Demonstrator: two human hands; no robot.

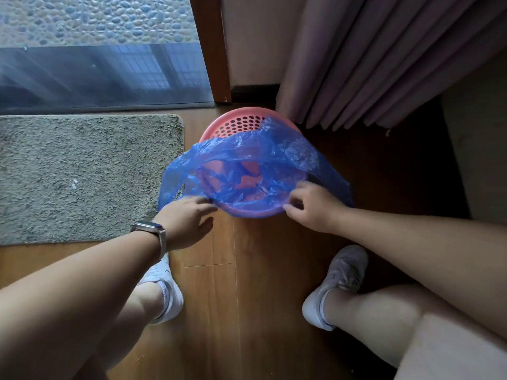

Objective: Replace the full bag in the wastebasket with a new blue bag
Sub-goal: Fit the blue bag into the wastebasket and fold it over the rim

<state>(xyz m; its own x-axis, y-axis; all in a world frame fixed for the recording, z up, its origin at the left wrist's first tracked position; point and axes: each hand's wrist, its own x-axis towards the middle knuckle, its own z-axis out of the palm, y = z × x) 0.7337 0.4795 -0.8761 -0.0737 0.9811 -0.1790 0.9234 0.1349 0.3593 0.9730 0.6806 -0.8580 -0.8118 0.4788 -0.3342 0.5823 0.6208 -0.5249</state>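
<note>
A pink perforated wastebasket [236, 122] stands on the wooden floor in the middle of the head view. A thin blue plastic bag [255, 157] is spread over its mouth, draped over the near rim and hanging down both sides; the far rim is bare. My left hand [186, 218], with a watch on the wrist, pinches the bag's edge at the near left rim. At the near right rim, my right hand [312, 207] grips the bag's edge with curled fingers. No full bag is in view.
A grey shaggy mat [82, 176] lies left of the basket. A glass door [104, 72] with a wooden frame is behind it. Mauve curtains [370, 64] hang right behind the basket. My two feet in white shoes [337, 286] stand on the floor nearby.
</note>
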